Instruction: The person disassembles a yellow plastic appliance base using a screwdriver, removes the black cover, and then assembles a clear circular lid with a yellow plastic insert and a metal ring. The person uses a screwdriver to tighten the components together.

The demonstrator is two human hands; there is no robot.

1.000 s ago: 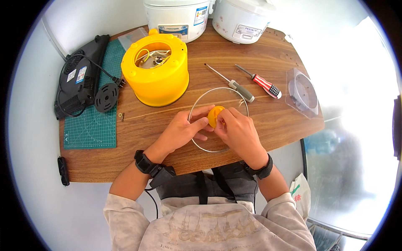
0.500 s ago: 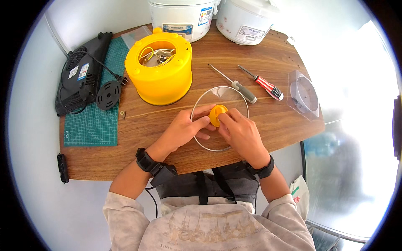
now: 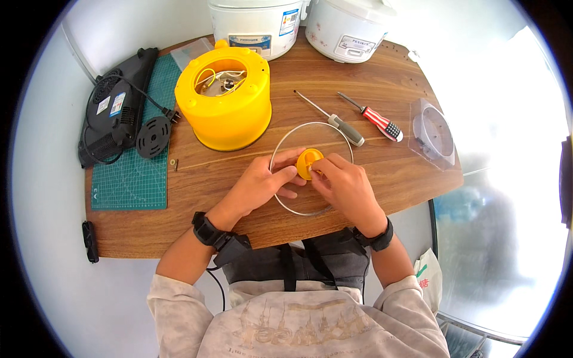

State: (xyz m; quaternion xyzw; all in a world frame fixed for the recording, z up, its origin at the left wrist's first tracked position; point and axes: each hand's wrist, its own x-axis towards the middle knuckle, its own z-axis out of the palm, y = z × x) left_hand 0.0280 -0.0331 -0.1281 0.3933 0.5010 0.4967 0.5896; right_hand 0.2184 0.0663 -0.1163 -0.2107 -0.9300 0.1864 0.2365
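Observation:
A clear glass lid (image 3: pixel 293 206) with a thin metal rim is in front of me near the table's front edge, a round yellow knob (image 3: pixel 307 158) at its middle. With the thumb and fingers of my left hand (image 3: pixel 262 182), I steady the knob from its left side; the lid's rim crosses this hand. My right hand (image 3: pixel 346 185) is closed in a pinch at the knob's right side, its fingertips at the hollow centre. Whatever small part those fingertips may hold is hidden. Beyond the lid stands a yellow pot-like housing (image 3: pixel 233 122), its round opening showing wires and metal parts.
Behind the lid lie a grey-handled screwdriver (image 3: pixel 346 130) and a striped-handled screwdriver (image 3: pixel 382 124). A clear plastic piece (image 3: pixel 416 146) is at the right. Two rice cookers (image 3: pixel 262 21) stand at the back. A black appliance (image 3: pixel 110 110) partly covers a green cutting mat (image 3: pixel 128 185).
The view has shifted very slightly. The yellow knob is tipped a little differently, showing more of its hollow, and my right fingertips have moved slightly against it. My left hand stays in place.

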